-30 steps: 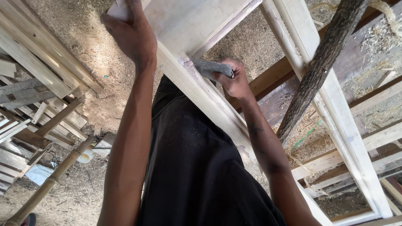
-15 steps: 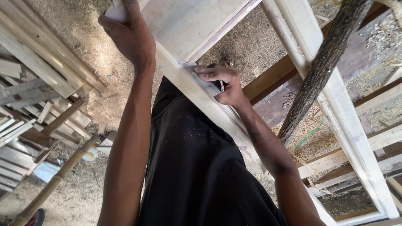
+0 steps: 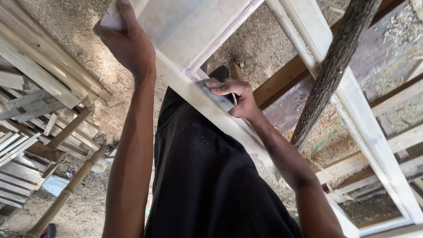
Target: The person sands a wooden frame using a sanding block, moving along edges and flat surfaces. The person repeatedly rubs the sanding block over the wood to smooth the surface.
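Near the top centre of the frame we see the right hand with its grip pinched on a grey scraper blade, laid flat against the pale wooden frame. In the upper left, the left hand has its grip curled round the frame's edge. A rough dark branch leans at the right.

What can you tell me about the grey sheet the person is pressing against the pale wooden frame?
The grey sheet is thin, flat and dull grey, apparently an abrasive sheet. It lies flat on the pale wooden frame at an inner corner, beside the panel. The right hand pins it with its fingers spread along the top; most of it is hidden. The left hand grips the frame higher up, apart from it.
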